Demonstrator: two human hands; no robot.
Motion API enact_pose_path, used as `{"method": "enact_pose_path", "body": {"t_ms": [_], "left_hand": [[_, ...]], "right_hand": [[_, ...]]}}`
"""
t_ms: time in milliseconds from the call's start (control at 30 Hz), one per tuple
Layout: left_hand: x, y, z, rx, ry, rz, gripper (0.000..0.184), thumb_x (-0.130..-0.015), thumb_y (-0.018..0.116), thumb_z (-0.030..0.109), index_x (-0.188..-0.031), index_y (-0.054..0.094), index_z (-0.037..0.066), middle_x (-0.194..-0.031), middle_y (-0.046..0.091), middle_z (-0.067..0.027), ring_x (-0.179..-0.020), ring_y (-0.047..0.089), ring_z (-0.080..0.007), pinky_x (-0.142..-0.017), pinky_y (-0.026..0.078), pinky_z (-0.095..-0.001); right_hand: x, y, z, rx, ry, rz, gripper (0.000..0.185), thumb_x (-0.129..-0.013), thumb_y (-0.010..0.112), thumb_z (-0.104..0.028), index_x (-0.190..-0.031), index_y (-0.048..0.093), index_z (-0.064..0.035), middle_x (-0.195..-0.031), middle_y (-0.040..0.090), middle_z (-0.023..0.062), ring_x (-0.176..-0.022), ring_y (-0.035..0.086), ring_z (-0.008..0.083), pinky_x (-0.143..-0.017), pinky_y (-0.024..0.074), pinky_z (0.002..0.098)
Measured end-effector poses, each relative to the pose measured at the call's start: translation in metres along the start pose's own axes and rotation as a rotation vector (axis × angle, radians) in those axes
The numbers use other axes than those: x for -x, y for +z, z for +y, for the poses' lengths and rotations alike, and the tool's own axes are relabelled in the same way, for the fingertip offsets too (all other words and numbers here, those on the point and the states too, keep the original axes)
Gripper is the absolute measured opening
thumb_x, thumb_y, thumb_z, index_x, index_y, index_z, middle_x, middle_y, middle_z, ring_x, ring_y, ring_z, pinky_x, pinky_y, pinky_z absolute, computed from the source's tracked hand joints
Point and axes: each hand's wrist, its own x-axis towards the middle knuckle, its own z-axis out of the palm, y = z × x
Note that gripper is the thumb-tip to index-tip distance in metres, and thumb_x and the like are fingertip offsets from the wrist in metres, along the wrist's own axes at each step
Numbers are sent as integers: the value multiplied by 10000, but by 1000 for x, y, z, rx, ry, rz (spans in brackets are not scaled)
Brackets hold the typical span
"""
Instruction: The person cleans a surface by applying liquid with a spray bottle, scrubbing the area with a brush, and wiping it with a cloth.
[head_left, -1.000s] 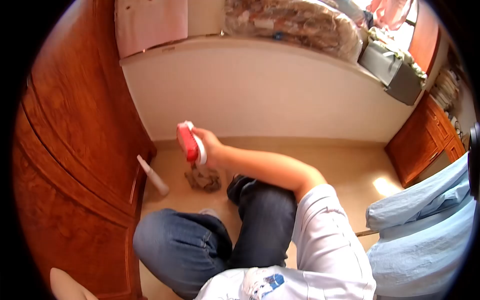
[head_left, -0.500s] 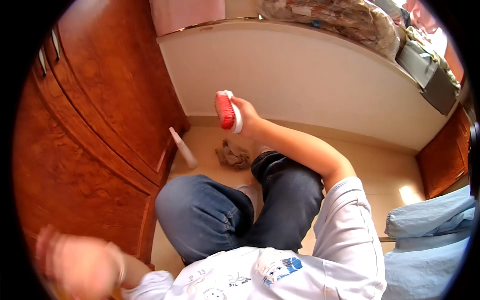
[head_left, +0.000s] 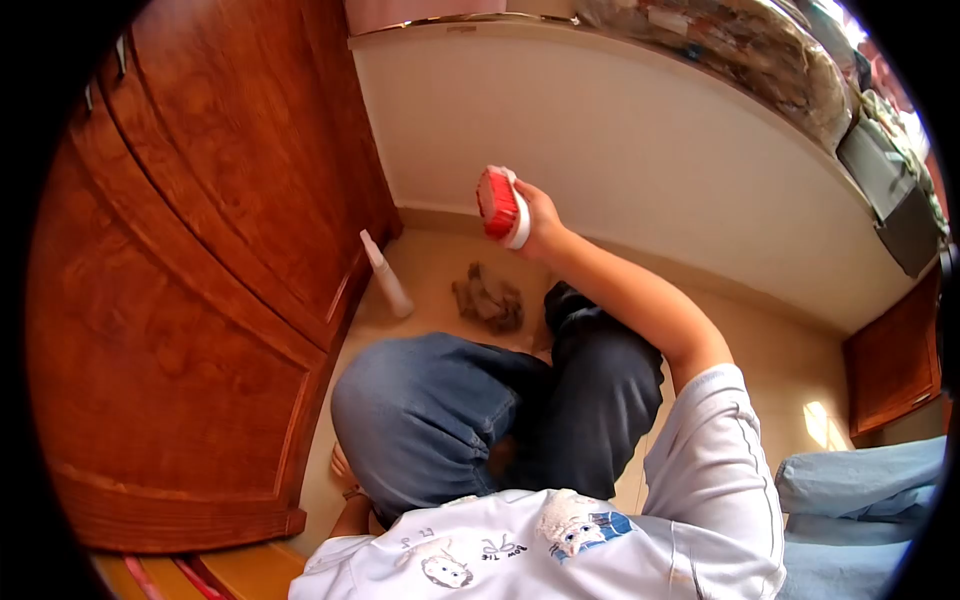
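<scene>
My right hand (head_left: 541, 216) is wrapped round a white-backed scrub brush (head_left: 500, 205). Its red bristles face left, and it is held up off the floor in front of the pale wall. Low on the left, my left hand (head_left: 342, 468) shows only in part beside my bent knee, with a band at the wrist. The knee hides its fingers. A crumpled brown cloth (head_left: 489, 300) lies on the tiles below the brush. Left of the cloth is a slim whitish bottle (head_left: 388, 278) with a long narrow top.
A reddish wooden cabinet (head_left: 200, 270) takes up the left side. Plastic-wrapped goods (head_left: 740, 55) and a grey box (head_left: 885, 190) sit on the ledge above the wall (head_left: 620, 130). Light blue fabric (head_left: 860, 480) is at the lower right, near a small wooden cabinet (head_left: 893, 360).
My left hand has come down from the cabinet front to beside my knee. The view has shifted; my right hand still holds the scrub brush up, and the cloth and bottle stay on the floor.
</scene>
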Motion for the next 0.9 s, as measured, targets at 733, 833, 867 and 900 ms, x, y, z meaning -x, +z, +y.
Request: {"method": "enact_pose_path", "body": {"t_ms": [733,833,867,900], "left_hand": [[-75,-5,32,-185,222,-524,561,-745,649,334,-1223,487,88,-1300,425,-187,-1212,386,-365,-988,330,-492],[-91,2,36,-154,261,-577,557,-752,643,336,-1226,485,89,-1303,424,-185,-1212,388,-362,-989,331,-489],[-98,6,35,-130,282,-610,556,-754,641,336,-1227,485,89,-1303,424,-185,-1212,389,-361,-989,331,-487],[-108,12,38,-100,303,-646,555,-756,639,337,-1228,484,89,-1304,423,-184,-1212,390,-360,-990,331,-486]], "right_hand": [[-63,82,-82,1268,-1159,-77,578,-819,625,-147,-1344,404,-46,-1070,548,124,-987,522,217,-895,384,315],[-33,46,-96,1498,-1299,9,592,-803,637,-145,-1343,410,-53,-1112,537,149,-1022,513,239,-914,375,329],[-31,33,-102,1442,-1226,46,591,-801,636,-139,-1342,412,-56,-1128,530,152,-1036,509,242,-922,371,329],[-28,23,-104,1382,-1154,81,589,-800,635,-134,-1341,414,-59,-1144,523,155,-1049,505,246,-929,366,329]]}}
